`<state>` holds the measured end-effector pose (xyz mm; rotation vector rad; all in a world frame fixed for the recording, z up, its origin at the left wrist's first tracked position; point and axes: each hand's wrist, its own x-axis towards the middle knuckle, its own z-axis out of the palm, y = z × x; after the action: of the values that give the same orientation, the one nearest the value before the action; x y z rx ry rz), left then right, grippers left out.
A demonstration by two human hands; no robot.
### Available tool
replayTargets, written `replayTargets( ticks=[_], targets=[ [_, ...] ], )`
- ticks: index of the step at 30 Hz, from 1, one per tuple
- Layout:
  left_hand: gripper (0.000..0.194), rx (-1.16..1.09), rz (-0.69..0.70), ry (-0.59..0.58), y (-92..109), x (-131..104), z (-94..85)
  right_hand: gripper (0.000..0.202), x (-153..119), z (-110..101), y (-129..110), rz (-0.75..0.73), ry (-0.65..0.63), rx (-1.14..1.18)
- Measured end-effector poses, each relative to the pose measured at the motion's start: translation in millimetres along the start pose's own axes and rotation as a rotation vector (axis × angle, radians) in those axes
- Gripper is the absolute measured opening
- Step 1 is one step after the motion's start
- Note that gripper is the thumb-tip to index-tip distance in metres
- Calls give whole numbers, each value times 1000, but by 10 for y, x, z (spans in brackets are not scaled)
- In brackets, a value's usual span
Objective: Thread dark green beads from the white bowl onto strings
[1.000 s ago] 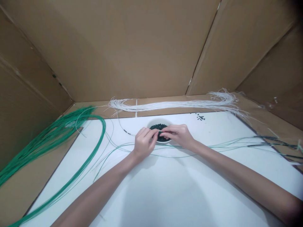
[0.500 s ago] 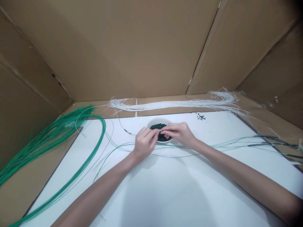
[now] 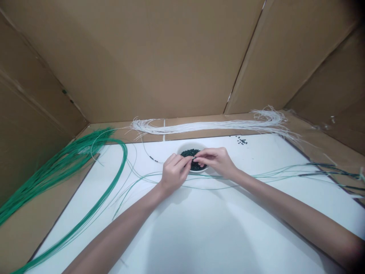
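Fingertip to fingertip, my two hands meet over a white bowl (image 3: 203, 147) of small dark green beads (image 3: 191, 153). My left hand (image 3: 174, 172) is closed in a pinch on a thin string (image 3: 159, 162), whose tip shows pale between the fingertips. From that hand the string runs back to the left, with a few dark beads (image 3: 154, 158) threaded on it. My right hand (image 3: 216, 161) is pinched at the same tip; it seems to hold a tiny dark bead there, partly hidden by the fingers.
A bundle of white strings (image 3: 205, 126) lies along the back. Green strings (image 3: 65, 163) heap at the left, one thick loop curving over the white board (image 3: 199, 232). Loose beads (image 3: 242, 140) lie behind the bowl to the right. Beaded green strands (image 3: 319, 173) stretch rightward. Cardboard walls (image 3: 159, 57) surround the board.
Hardly anything differs. Both hands stay over the bowl, with only a slight shift of the fingertips.
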<state>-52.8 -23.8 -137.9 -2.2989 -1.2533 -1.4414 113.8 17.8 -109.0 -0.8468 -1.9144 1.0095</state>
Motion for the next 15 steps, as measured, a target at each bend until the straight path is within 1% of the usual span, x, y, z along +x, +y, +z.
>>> replayTargets(
  ticks=[4,8,15],
  targets=[
    [14,-9,-7,-7,2,-5,-4,22,1,3,4,43,2,46],
    [15,-14,-17,-13,-6,-18,-2,24,6,-3,4,40,0,57],
    [14,1,6,-12,-2,-9,8,19,-4,1,-13,-80,-6,-52]
  ],
)
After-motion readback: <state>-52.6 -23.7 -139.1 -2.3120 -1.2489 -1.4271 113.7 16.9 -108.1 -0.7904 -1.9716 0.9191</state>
